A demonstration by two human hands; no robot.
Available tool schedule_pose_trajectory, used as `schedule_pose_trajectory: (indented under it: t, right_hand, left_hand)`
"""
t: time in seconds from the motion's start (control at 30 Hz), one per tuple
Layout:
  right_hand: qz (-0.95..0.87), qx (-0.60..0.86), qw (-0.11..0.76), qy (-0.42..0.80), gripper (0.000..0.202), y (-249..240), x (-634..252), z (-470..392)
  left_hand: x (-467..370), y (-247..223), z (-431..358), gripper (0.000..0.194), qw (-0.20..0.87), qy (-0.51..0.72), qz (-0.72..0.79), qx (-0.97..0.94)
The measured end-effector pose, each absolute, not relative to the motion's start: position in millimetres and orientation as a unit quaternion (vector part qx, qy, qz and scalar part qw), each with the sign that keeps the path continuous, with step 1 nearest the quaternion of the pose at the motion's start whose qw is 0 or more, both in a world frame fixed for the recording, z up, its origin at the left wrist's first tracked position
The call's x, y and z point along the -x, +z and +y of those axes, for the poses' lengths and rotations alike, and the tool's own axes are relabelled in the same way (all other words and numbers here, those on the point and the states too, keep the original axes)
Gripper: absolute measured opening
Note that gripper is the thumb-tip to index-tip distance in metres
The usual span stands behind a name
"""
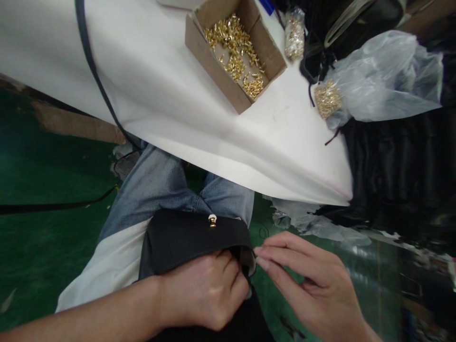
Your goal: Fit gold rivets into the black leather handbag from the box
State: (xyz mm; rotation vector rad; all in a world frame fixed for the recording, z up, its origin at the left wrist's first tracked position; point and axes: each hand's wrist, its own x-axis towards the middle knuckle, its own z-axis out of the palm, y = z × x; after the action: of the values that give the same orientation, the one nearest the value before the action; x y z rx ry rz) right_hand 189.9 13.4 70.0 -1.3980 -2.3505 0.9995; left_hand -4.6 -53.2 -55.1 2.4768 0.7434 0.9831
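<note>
A black bag (185,240) lies across my lap, with a small gold clasp piece (213,220) near its far edge. My left hand (208,289) is closed at the bag's opening, its fingers curled over the edge and partly hidden inside. At the bag's right side edge, the thumb and fingertips of my right hand (306,275) are pinched together. Whatever lies between those fingertips is too small to make out.
On the white-covered table (171,109) stands a cardboard box (221,78) of small gold metal fittings. Two clear plastic bags, one small (295,35) and one large (388,78), hold more metal pieces. A black strap (94,66) crosses the table's left part. Black material (402,161) hangs at right.
</note>
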Motion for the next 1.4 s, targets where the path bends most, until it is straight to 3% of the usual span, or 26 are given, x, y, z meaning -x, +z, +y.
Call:
schedule_pose_trajectory:
  t: [0.87,0.97,1.07,1.17,1.3,1.4]
  right_hand:
    - [-0.806,0.507,0.128,0.276,0.013,74.7,-194.1,11.4]
    - [-0.842,0.441,0.115,0.29,0.018,82.3,-196.0,12.0]
    - [-0.891,0.308,0.024,0.332,0.034,85.3,-198.3,10.1]
    - [-0.919,0.269,-0.097,0.273,0.039,81.3,-195.4,6.6]
    - [-0.908,0.278,-0.256,0.182,0.03,78.7,-182.8,7.5]
    - [-0.886,0.291,-0.297,0.205,0.026,79.0,-174.8,15.5]
  left_hand:
    - [3.9,-55.2,-52.1,0.017,0.182,0.35,0.263,-0.88]
    - [3.7,-56.7,-53.6,0.018,0.182,0.35,0.26,-0.881]
    - [4.3,-57.2,-55.2,0.02,0.17,0.369,0.256,-0.877]
    - [4.8,-54.7,-54.4,0.021,0.14,0.372,0.261,-0.88]
    - [1.7,-50.6,-51.1,0.024,0.114,0.372,0.26,-0.884]
    - [-3.6,-50.6,-50.4,0.026,0.117,0.378,0.261,-0.881]
